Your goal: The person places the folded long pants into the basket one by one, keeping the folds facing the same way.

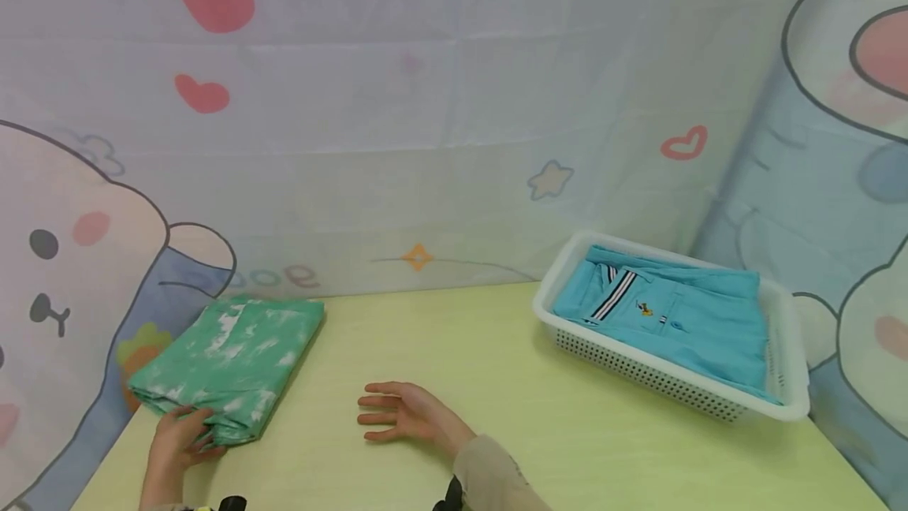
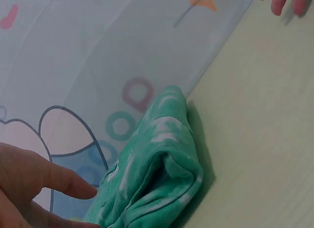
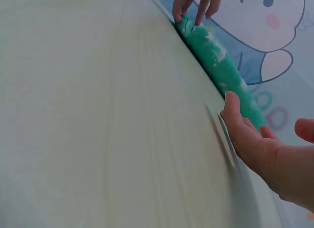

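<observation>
A folded green garment with white patches lies at the left of the table, its folded edge facing me. My left hand is at its near left corner, fingertips touching the cloth. In the left wrist view the fingers are fairly straight and spread apart beside the thick green fold. My right hand is held over the middle of the table with its fingers spread, holding nothing. The right wrist view shows this hand with the palm turned sideways, and the green garment beyond it.
A white perforated basket stands at the right of the table, holding a folded blue polo shirt with a striped placket. A printed cloth backdrop hangs behind the pale yellow table and along its sides.
</observation>
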